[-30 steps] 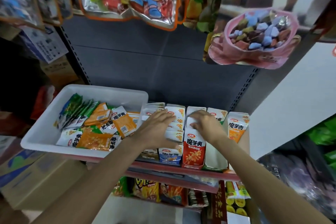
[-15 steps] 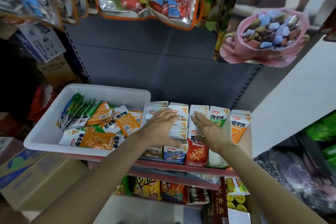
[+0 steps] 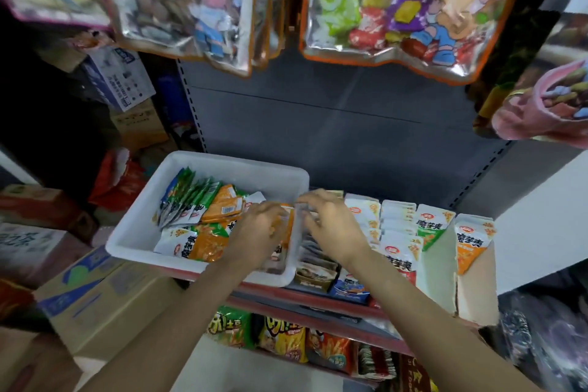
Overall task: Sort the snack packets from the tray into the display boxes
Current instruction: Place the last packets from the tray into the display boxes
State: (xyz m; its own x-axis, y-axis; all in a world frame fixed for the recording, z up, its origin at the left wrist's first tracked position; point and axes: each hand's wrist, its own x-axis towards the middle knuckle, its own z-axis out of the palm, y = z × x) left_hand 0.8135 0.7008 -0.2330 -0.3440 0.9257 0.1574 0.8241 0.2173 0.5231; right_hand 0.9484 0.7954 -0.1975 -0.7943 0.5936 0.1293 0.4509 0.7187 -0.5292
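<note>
Here two hands: left hand [image 3: 261, 229], right hand [image 3: 331, 226]; one tray [image 3: 133, 232].

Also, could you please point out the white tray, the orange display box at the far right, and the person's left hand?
white tray [image 3: 133, 234]: head view, bare left wall.
orange display box [image 3: 471, 240]: head view, printed front panel.
left hand [image 3: 259, 234]: head view, back of the hand, over the tray's packets.

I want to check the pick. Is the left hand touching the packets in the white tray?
Cannot tell. In the blurred head view the left hand overlaps the packets in the white tray, but contact is unclear.
</note>
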